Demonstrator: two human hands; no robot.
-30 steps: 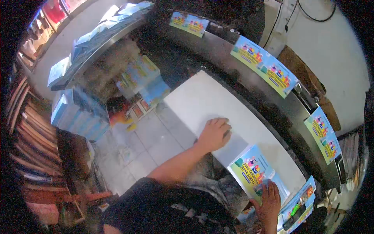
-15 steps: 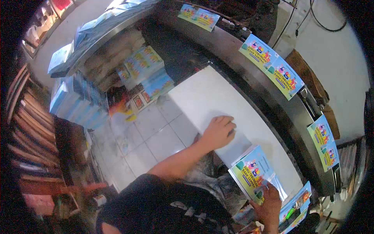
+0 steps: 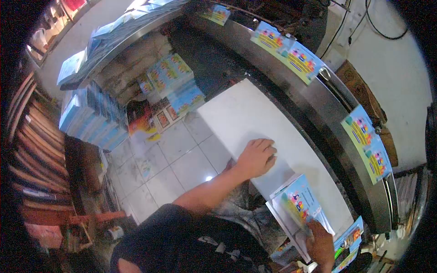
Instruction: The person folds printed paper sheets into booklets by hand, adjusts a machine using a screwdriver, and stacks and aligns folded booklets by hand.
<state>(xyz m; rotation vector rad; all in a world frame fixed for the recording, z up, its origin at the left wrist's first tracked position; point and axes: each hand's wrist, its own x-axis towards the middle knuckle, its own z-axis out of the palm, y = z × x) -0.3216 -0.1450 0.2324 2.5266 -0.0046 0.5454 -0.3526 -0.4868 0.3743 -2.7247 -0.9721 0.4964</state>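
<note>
My left hand (image 3: pixel 257 158) rests palm down on the white tabletop (image 3: pixel 246 109), fingers loosely bent and holding nothing visible. Nearer my body, my right hand (image 3: pixel 320 243) grips the lower edge of a booklet (image 3: pixel 298 202) with a blue, yellow and green cartoon cover. The cover is tilted up and catches glare, and white page edges show along its left side. More booklets or sheets seem to lie beneath it at the table's near end; how many is hidden. The thumb is partly hidden by the hand.
Printed covers (image 3: pixel 289 52) lie along a curved metal-edged conveyor (image 3: pixel 330 111) beyond the table. Stacks of booklets (image 3: pixel 93 120) stand at the left, with more printed stacks (image 3: pixel 170 75) over the tiled floor (image 3: pixel 170 159). Further booklets (image 3: pixel 350 241) lie beside my right hand.
The covers on the conveyor have shifted toward the far left. My right hand has moved slightly down and right, tilting the booklet's cover. My left hand has hardly moved.
</note>
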